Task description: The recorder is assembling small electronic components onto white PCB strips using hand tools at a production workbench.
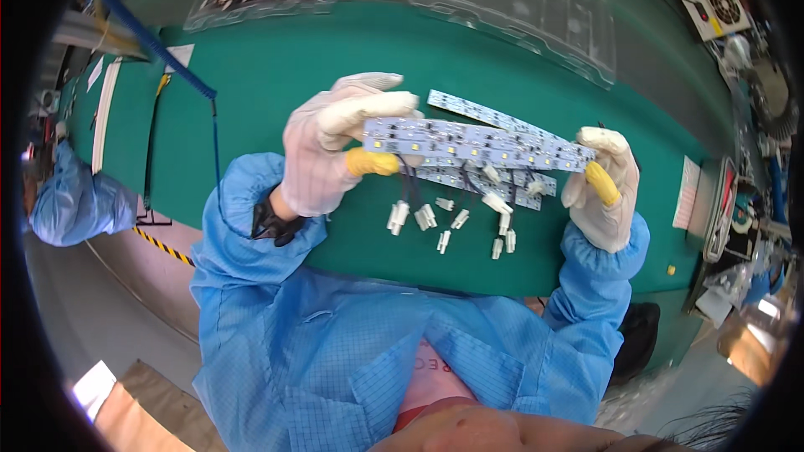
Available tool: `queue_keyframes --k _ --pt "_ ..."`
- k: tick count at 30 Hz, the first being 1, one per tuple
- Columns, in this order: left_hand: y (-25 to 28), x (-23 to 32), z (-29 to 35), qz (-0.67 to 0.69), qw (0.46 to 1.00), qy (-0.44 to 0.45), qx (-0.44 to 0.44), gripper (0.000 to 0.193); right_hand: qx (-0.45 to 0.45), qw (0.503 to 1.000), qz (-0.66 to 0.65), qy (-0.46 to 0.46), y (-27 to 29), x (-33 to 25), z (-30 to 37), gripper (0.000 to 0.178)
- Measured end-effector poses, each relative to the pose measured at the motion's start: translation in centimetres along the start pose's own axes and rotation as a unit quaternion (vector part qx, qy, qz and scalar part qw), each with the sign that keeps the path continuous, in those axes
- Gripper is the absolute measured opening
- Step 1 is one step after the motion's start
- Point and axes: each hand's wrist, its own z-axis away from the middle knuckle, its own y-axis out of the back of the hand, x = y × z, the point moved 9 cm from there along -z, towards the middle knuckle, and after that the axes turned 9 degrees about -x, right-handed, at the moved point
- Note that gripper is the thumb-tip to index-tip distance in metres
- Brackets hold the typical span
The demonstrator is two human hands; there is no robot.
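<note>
My left hand point(331, 138), in a white glove with a yellow fingertip, grips the left end of a long white LED circuit board point(477, 144). The board's right end is in the closed fingers of my right hand point(605, 188), gloved the same way. Small yellowish LEDs dot the board's face. Dark wires with white plug connectors point(425, 218) hang beneath it; which board each belongs to I cannot tell. Behind it, a second LED board point(494, 117) lies slanted on the green mat point(335, 247). More boards point(536, 191) show below, partly hidden by the held one.
At the far side, a clear plastic tray point(327, 7) holds many wired parts; beside it is another clear tray point(511, 0). A blue coiled cord point(155, 42) runs down to my left wrist strap point(272, 226). A co-worker's blue sleeve point(79, 201) appears at left, a fan unit point(714, 8) at right.
</note>
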Motion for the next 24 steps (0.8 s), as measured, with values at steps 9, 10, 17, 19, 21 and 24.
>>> queue_keyframes --k 9,10,17,19,21,24 --pt "0.2 -2.3 0.8 0.113 0.98 0.154 0.053 0.048 -0.011 0.999 -0.036 0.022 -0.6 -0.2 0.0 0.069" --pt "0.3 -2.6 0.8 0.096 0.977 0.182 0.056 0.045 -0.036 0.998 -0.035 0.023 -1.2 -0.5 0.0 0.057" --pt "0.2 -3.1 1.0 0.135 0.974 0.177 0.047 0.048 -0.064 0.995 -0.056 0.042 -1.5 -0.8 -0.3 0.039" --pt "-0.3 -2.0 0.8 0.156 0.979 0.13 0.002 0.053 -0.029 0.996 0.085 -0.01 -0.2 -0.4 -0.3 0.042" --pt "0.5 -2.3 0.7 0.03 0.992 0.12 -0.005 0.054 -0.018 0.994 0.104 -0.009 -0.2 -0.6 -0.4 0.046" --pt "0.3 -0.5 0.3 0.01 1.0 -0.016 -0.021 0.051 -0.035 0.999 0.016 0.015 -0.5 -0.4 -0.4 0.055"
